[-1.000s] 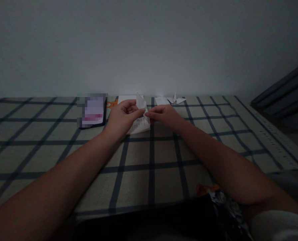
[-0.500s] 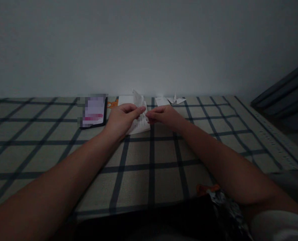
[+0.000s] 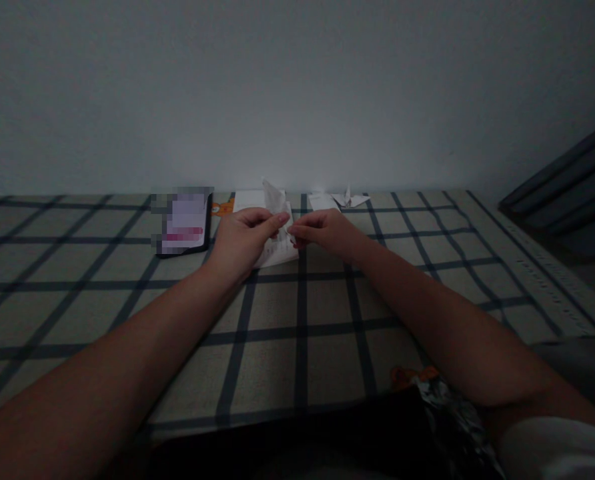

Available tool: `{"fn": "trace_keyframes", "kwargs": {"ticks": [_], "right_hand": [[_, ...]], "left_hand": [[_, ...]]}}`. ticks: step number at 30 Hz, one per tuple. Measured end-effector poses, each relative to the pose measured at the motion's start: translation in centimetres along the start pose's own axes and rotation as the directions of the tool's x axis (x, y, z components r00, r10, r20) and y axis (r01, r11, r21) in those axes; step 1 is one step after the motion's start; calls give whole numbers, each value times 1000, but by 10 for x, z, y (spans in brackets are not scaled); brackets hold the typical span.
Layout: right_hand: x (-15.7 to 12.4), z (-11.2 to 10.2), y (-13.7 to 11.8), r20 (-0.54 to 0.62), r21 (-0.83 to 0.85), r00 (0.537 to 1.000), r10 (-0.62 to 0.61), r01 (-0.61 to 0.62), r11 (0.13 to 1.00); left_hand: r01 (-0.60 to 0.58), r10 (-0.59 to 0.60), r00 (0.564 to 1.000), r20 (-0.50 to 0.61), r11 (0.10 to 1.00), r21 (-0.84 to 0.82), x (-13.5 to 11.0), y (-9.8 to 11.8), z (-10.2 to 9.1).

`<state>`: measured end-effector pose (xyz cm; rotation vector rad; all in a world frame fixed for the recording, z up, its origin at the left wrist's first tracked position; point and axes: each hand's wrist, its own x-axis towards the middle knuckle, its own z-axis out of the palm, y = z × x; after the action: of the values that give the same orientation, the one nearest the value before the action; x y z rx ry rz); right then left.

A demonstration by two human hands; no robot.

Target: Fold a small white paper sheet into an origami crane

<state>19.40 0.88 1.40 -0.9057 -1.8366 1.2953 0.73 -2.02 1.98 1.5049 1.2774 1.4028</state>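
Both my arms reach forward over a checked cloth [image 3: 297, 313]. My left hand [image 3: 242, 237] and my right hand [image 3: 322, 230] meet at a small piece of white folded paper [image 3: 277, 248]. Each hand pinches it with thumb and fingers, and one pointed flap [image 3: 272, 193] sticks up above my left hand. The lower part of the paper hangs between the two hands, close to the cloth.
A phone [image 3: 183, 223] with a lit screen lies left of my hands. Behind them are white sheets [image 3: 250, 199], an orange printed card [image 3: 222, 207] and a folded paper crane [image 3: 350, 198] near the wall. A crinkled foil wrapper [image 3: 442, 407] lies near my right elbow.
The paper's upright flap has shifted a little left and higher. My right hand has crept slightly left toward the left hand. Both hands keep their pinch.
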Motion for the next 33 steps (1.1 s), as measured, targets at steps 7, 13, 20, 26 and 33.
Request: {"fn": "trace_keyframes", "kwargs": {"ticks": [7, 13, 20, 26, 33], "right_hand": [[1, 5, 5, 4, 190, 1000, 27, -27, 981], [0, 6, 9, 50, 269, 994, 98, -108, 957], [-1, 4, 6, 14, 191, 995, 101, -102, 976], [-1, 3, 8, 27, 150, 996, 85, -88, 985], [-2, 2, 3, -5, 76, 999, 44, -44, 996]], "left_hand": [[8, -8, 998, -60, 1000, 7, -1, 10, 0], [-16, 20, 997, -79, 999, 42, 0, 11, -1], [52, -50, 998, 35, 996, -79, 2, 4, -1], [80, -72, 995, 73, 992, -101, 3, -1, 0], [98, -93, 995, 43, 988, -123, 3, -1, 2]]}}
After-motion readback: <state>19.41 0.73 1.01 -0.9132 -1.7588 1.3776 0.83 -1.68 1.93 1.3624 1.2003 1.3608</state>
